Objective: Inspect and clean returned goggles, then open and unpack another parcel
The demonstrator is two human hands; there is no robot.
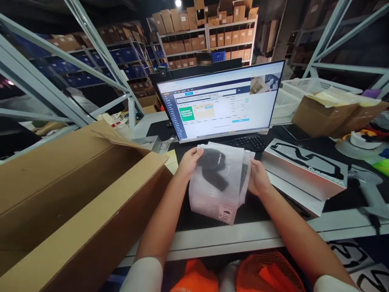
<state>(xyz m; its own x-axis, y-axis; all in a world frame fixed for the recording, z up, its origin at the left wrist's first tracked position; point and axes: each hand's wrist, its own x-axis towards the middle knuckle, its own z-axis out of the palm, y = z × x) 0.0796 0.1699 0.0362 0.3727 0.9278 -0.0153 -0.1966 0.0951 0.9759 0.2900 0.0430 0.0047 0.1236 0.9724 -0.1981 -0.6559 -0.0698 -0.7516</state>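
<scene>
Two or more frosted plastic zip bags [219, 194] overlap between my hands, held up in front of the monitor. A dark, curved item shows through the front bag, which has a small white label near its lower right corner. My left hand [190, 163] pinches the upper left corner of the front bag. On the other side, my right hand [259, 178] is closed on the right edge of the bag behind, its fingers partly hidden. What the dark item is, I cannot make out.
A large open cardboard box [133, 194] stands at the left. A monitor [219, 109] and keyboard [247, 142] are behind the bags. Stacked white boxes [306, 162] and a grey handheld scanner [369, 186] lie at the right. Metal rack posts frame both sides.
</scene>
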